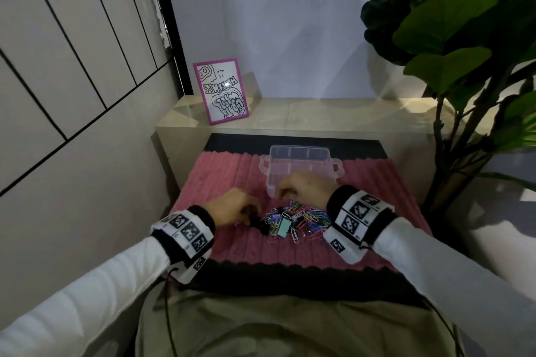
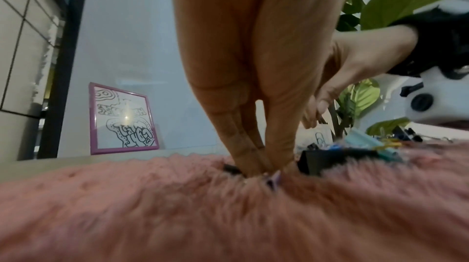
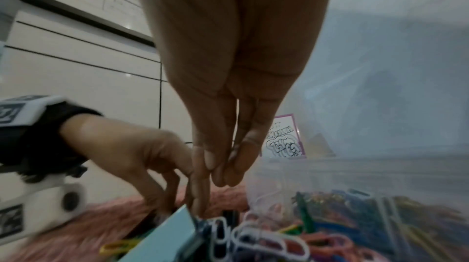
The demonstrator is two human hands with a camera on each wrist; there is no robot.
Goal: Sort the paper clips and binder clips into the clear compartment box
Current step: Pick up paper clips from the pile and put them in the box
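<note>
The clear compartment box (image 1: 298, 153) stands on a pink rug (image 1: 232, 243), its compartments bare. In front of it lies a pile of coloured paper clips (image 1: 304, 216) with a teal binder clip (image 1: 285, 226) and a black binder clip (image 2: 330, 160). My left hand (image 2: 264, 168) presses its fingertips into the rug left of the pile and pinches a small purple clip (image 2: 275, 179). My right hand (image 3: 223, 174) hovers over the pile beside the box's near left corner (image 1: 271, 193). Its thumb and fingertips are bunched together, and nothing shows between them.
A framed drawing (image 1: 222, 90) leans on the low shelf (image 1: 319, 116) behind the rug. A large leafy plant (image 1: 464, 38) stands at the right. A tiled wall (image 1: 72, 66) closes the left side. My lap lies below the rug's near edge.
</note>
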